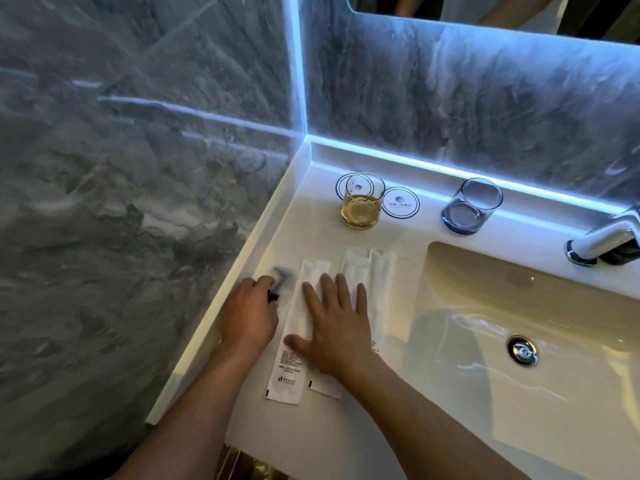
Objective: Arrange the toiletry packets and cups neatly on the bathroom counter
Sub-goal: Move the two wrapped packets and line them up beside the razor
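Observation:
Several long white toiletry packets (294, 355) lie side by side on the white counter (311, 223), left of the basin. My right hand (336, 327) rests flat on them with fingers spread. My left hand (247, 313) is curled beside the leftmost packet, fingers on a razor (282, 275) with a grey head and dark handle. An amber glass cup (363, 202) stands at the back, half over a round white coaster (343, 183). A second round coaster (401, 201) lies bare beside it. A blue glass cup (471, 206) stands further right.
The sink basin (485, 289) with its drain (522, 350) fills the right side. A chrome faucet (602, 239) reaches in from the right edge. Grey marble walls close the left and back, with a lit strip along the back ledge. The counter's left rim runs next to my left hand.

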